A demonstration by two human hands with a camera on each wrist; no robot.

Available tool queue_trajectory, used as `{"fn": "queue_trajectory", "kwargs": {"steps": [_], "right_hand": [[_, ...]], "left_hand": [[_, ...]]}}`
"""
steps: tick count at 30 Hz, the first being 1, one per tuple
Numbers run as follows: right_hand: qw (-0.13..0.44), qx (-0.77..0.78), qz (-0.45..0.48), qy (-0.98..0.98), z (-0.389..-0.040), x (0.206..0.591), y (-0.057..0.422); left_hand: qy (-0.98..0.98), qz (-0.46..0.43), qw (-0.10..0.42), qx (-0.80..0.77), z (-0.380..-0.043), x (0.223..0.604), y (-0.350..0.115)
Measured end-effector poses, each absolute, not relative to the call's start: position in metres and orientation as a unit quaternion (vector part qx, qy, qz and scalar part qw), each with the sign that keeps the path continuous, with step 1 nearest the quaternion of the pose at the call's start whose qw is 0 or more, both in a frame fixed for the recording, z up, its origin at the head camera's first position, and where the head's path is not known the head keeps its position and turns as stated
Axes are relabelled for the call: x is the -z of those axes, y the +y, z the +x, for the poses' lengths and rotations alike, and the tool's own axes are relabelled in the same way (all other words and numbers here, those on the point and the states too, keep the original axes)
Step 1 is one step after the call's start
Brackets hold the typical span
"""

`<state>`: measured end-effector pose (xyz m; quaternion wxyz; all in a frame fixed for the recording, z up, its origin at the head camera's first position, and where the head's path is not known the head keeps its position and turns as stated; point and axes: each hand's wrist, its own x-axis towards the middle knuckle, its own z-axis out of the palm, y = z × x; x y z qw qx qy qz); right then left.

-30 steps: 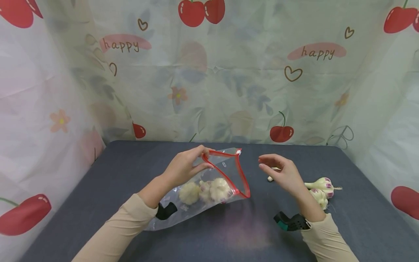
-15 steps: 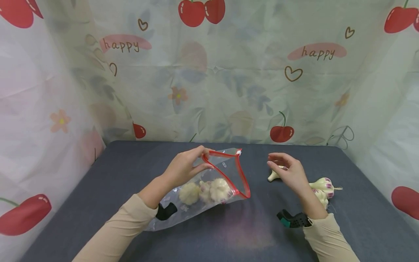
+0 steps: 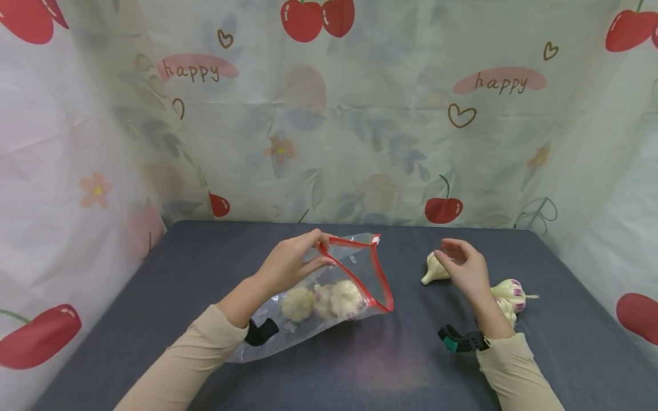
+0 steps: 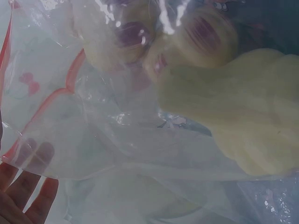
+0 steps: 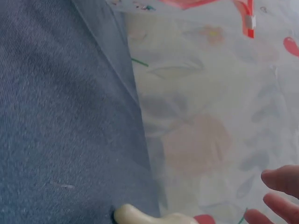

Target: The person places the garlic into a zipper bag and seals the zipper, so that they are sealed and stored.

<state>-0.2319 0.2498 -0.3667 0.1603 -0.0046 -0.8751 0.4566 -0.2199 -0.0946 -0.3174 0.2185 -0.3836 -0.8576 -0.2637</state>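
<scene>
My left hand [image 3: 293, 261] has the clear bag [image 3: 308, 337] by the near side of its mouth, thumb and fingers pinching the plastic at the red rim [image 3: 381, 277]. The mouth gapes toward my right, and a white slider [image 3: 376, 240] sits at the rim's far corner. The bag slants, its bottom end toward me and partly behind my left forearm.

Inside are three garlic bulbs [image 3: 297, 303] in a row: one on its own side toward the bag's bottom, the other two close together nearer the mouth. Through the plastic, the left wrist view shows purple streaks [image 4: 202, 33] on the skins and a pale bulb with a thick neck [image 4: 187, 93].

My right hand [image 3: 465, 267] is loosely curved, thumb and fingers well apart, with nothing in its hold. Just beside it on the desk [image 3: 390, 354] lies a loose bulb [image 3: 434, 268], outside the bag, its neck pointing toward me and partly covered by my thumb; the right wrist view has my visible fingertips clear of it. Two more bulbs [image 3: 510, 292] lie outside the bag, side by side beyond my right forearm, which partly hides them.
</scene>
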Motion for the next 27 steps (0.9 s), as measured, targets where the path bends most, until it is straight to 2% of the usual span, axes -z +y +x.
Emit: {"fn": "queue_trajectory", "kwargs": {"steps": [11,27], "right_hand": [[0.154,-0.461,-0.060,-0.872,-0.242,0.375,0.259],[0.077,-0.440,-0.098,-0.889,-0.251,0.389,0.264]], "left_hand": [[-0.856,-0.388,0.222,0.261,-0.220,0.318,-0.095],[-0.855,-0.389,0.219,0.265,-0.220,0.318,-0.095]]}}
